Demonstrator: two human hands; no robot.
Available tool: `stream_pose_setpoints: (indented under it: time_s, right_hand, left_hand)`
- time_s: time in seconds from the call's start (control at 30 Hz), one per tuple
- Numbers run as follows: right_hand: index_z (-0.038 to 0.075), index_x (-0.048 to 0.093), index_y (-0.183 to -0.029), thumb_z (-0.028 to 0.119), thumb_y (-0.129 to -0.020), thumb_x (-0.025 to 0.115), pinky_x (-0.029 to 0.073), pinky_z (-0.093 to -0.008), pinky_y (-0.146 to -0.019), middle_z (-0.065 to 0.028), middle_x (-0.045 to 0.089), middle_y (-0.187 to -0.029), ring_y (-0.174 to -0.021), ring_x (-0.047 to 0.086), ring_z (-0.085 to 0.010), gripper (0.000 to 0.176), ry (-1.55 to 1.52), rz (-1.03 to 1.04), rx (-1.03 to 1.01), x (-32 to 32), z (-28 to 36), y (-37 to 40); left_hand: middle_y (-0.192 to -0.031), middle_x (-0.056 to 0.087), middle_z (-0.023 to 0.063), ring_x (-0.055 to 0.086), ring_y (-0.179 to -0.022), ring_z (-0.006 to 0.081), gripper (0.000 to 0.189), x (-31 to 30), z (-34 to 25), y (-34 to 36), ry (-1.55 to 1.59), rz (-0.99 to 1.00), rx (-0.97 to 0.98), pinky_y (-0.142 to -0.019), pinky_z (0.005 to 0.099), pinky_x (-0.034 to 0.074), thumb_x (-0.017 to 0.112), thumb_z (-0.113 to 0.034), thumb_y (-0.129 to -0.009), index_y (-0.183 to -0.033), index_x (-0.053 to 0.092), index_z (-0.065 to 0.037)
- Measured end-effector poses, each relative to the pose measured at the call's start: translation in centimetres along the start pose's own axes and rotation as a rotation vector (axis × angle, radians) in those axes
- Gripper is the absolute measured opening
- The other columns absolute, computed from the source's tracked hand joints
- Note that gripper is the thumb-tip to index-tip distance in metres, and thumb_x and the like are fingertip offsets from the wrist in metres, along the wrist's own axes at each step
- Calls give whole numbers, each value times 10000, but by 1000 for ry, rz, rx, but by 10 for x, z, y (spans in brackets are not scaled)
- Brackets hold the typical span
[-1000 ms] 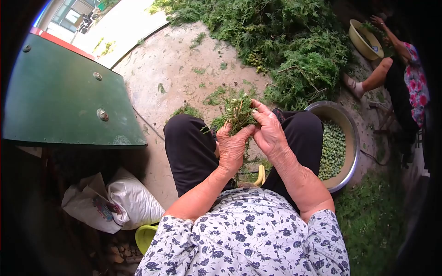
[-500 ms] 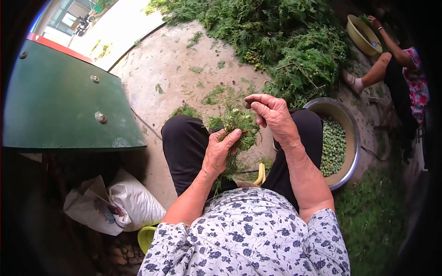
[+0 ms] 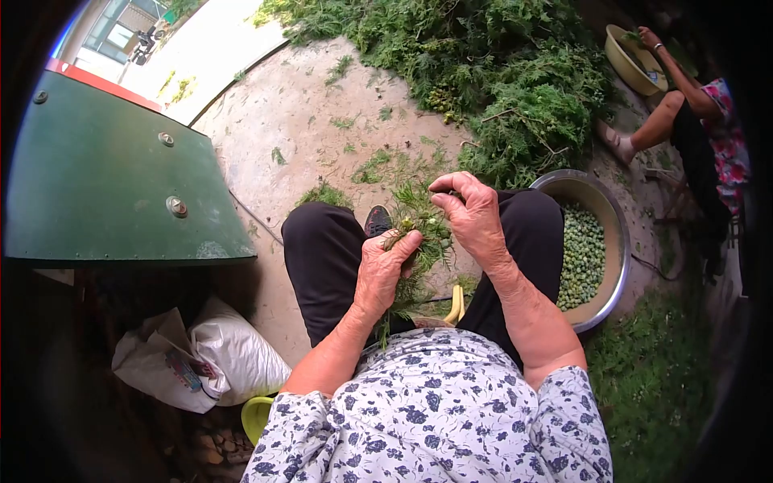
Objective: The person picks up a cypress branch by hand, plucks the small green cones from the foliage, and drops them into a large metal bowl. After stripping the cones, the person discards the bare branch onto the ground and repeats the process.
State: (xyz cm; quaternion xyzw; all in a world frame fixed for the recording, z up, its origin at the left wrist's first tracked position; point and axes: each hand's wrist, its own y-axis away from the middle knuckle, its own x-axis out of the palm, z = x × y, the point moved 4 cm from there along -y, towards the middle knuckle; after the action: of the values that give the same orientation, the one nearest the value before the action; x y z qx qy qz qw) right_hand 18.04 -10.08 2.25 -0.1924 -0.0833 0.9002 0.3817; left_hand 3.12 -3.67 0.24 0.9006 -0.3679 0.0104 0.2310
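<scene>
My left hand (image 3: 382, 272) is closed around a bunch of leafy evergreen sprigs (image 3: 427, 237) between my knees. Small pale green cones show among the leaves, and stems hang below the fist. Just right of the bunch is my right hand (image 3: 473, 216), its fingers curled and the thumb close to the index fingertip. Whether anything small sits between them I cannot make out. By my right knee stands a wide metal basin (image 3: 616, 278) holding many small green cones (image 3: 583, 258).
A large heap of evergreen branches (image 3: 515, 88) lies ahead. Left are a green metal panel (image 3: 105, 169) and a white sack (image 3: 237, 354). Another person (image 3: 692, 137) sits at the far right beside a yellowish basin (image 3: 632, 68). Loose greenery (image 3: 644, 386) covers the ground at right.
My right hand has lowered slightly, its fingers still curled. The sprigs in my left hand have shifted, and a dark shoe now shows behind them.
</scene>
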Motion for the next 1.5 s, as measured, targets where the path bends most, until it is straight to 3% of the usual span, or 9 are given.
stream_pose_setpoints:
  time_s: [0.27,0.4,0.47,0.53,0.6,0.77,0.9,1.3,1.5]
  right_hand:
    - [9,604,-827,-28,-715,638,450,-301,-600,-103,588,-753,-670,578,-213,122,-127,-180,261,11,-7,10]
    - [2,592,-837,-12,-744,626,456,-275,-595,-77,596,-736,-660,575,-161,100,119,-401,25,-8,-6,-3]
    - [8,585,-846,-17,-788,580,459,-241,-582,-47,586,-732,-661,573,-128,64,-248,-238,362,-15,-12,-10]
    - [7,580,-865,-10,-802,564,451,-210,-569,-38,589,-749,-653,569,-102,67,-455,-158,448,-12,-23,-10]
    - [0,572,-880,12,-792,583,440,-205,-554,-46,597,-755,-635,556,-85,90,-1016,54,656,4,-32,-3]
    - [7,583,-1064,92,-763,674,441,-168,-603,12,596,-844,-681,533,-45,325,-909,429,753,15,-23,9]
    - [35,601,-1012,92,-771,672,409,-154,-579,52,574,-780,-638,496,-24,257,-908,518,711,12,-5,10]
    - [22,588,-960,87,-803,635,427,-165,-600,36,590,-819,-679,512,-19,177,-671,460,414,17,-4,7]
    - [14,594,-942,66,-809,623,426,-166,-586,28,587,-788,-654,512,-33,146,-906,291,678,27,-24,18]
  left_hand:
    - [-598,498,-66,396,-480,26,160,4,-4,0,98,-41,-50,-429,184,306,672,-193,-802,-725,602,-71]
    - [-620,522,-66,414,-498,25,150,5,-12,9,71,-62,-44,-443,183,313,680,-199,-788,-744,611,-74]
    - [-631,533,-63,427,-514,25,144,-3,-7,5,121,-42,-46,-451,184,317,674,-198,-789,-749,614,-74]
    - [-642,544,-60,440,-530,25,138,-7,-7,2,170,-22,-46,-459,184,322,669,-197,-789,-753,617,-74]
    - [-658,559,-55,459,-553,24,127,-7,-9,2,190,1,-59,-470,184,328,655,-192,-793,-756,619,-77]
    - [-672,568,-49,475,-553,27,120,-3,-13,4,256,89,-80,-470,180,331,639,-184,-798,-786,625,-66]
    - [-683,571,-44,476,-552,23,112,0,-12,5,278,110,-128,-472,179,341,626,-172,-807,-808,621,-60]
    - [-635,491,-39,413,-481,55,111,5,-11,4,224,72,-87,-409,196,273,606,-150,-834,-773,579,-62]
    - [-594,447,-40,352,-445,51,181,6,-12,2,213,48,-32,-402,206,242,597,-132,-836,-682,535,-62]
